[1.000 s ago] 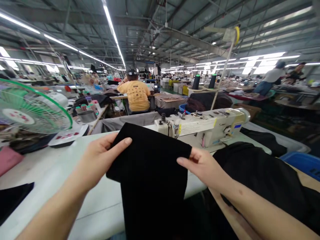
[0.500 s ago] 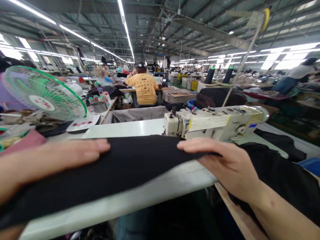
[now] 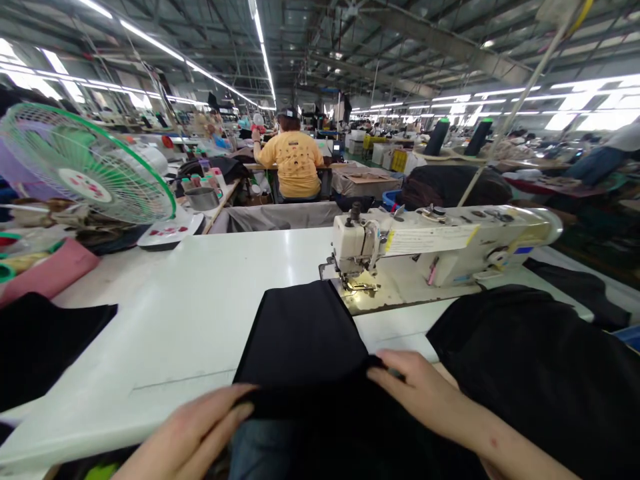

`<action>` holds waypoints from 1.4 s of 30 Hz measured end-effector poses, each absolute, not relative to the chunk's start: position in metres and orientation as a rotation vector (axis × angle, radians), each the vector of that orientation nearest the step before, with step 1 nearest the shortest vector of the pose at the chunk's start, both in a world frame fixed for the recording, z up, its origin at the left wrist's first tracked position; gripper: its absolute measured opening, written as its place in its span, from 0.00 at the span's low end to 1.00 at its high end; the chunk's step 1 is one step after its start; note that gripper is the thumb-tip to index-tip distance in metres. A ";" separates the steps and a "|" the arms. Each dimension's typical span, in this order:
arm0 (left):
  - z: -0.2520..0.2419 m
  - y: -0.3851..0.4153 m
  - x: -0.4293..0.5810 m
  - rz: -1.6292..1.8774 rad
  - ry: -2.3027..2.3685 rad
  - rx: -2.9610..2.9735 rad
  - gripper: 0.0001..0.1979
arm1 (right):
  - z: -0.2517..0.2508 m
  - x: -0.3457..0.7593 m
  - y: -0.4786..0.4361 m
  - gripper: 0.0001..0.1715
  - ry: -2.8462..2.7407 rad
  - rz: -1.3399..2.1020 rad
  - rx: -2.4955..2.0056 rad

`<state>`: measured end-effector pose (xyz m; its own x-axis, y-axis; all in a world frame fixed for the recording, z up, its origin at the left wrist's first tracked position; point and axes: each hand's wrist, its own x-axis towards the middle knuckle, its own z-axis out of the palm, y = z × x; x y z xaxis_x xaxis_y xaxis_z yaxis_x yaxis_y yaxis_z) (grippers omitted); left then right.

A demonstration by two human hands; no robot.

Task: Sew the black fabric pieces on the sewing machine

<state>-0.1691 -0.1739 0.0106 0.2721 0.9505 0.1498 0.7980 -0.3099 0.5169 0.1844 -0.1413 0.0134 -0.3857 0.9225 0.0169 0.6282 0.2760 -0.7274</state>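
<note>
A green-rimmed fan (image 3: 86,185) stood at far left, then the left hand (image 3: 197,423) pinched one side of the black cloth (image 3: 303,333), which lay partly on the white table (image 3: 205,307), while the right hand (image 3: 417,385) clamped its other side between thumb and fingers, near the sewing machine (image 3: 453,265) and heaped dark fabric (image 3: 540,373).

The place is a large sewing workshop. Near, a cream-white metal industrial sewing machine (image 3: 425,243) stands on a smooth white table (image 3: 200,300), beside flat black cloth (image 3: 300,327). Farther off are tall dark thread cones with green tops (image 3: 437,139), a seated person in a yellow patterned shirt (image 3: 295,163), and long white strip lights (image 3: 263,53) beneath grey metal roof beams (image 3: 440,47).
</note>
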 end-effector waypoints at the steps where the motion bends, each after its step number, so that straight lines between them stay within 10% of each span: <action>1: 0.020 -0.155 -0.166 0.572 1.635 2.187 0.19 | 0.011 0.178 -0.126 0.14 -2.085 0.840 -1.415; 19: -0.012 0.020 -0.151 0.354 2.142 2.042 0.07 | -0.039 0.089 -0.008 0.05 -1.916 0.387 -1.647; 36: 0.026 -0.076 -0.132 1.254 1.199 1.321 0.10 | -0.021 0.163 -0.068 0.18 -1.372 1.124 -1.172; 42: 0.038 -0.079 -0.112 1.362 1.252 1.481 0.09 | -0.005 0.182 -0.081 0.25 -1.105 0.912 -1.229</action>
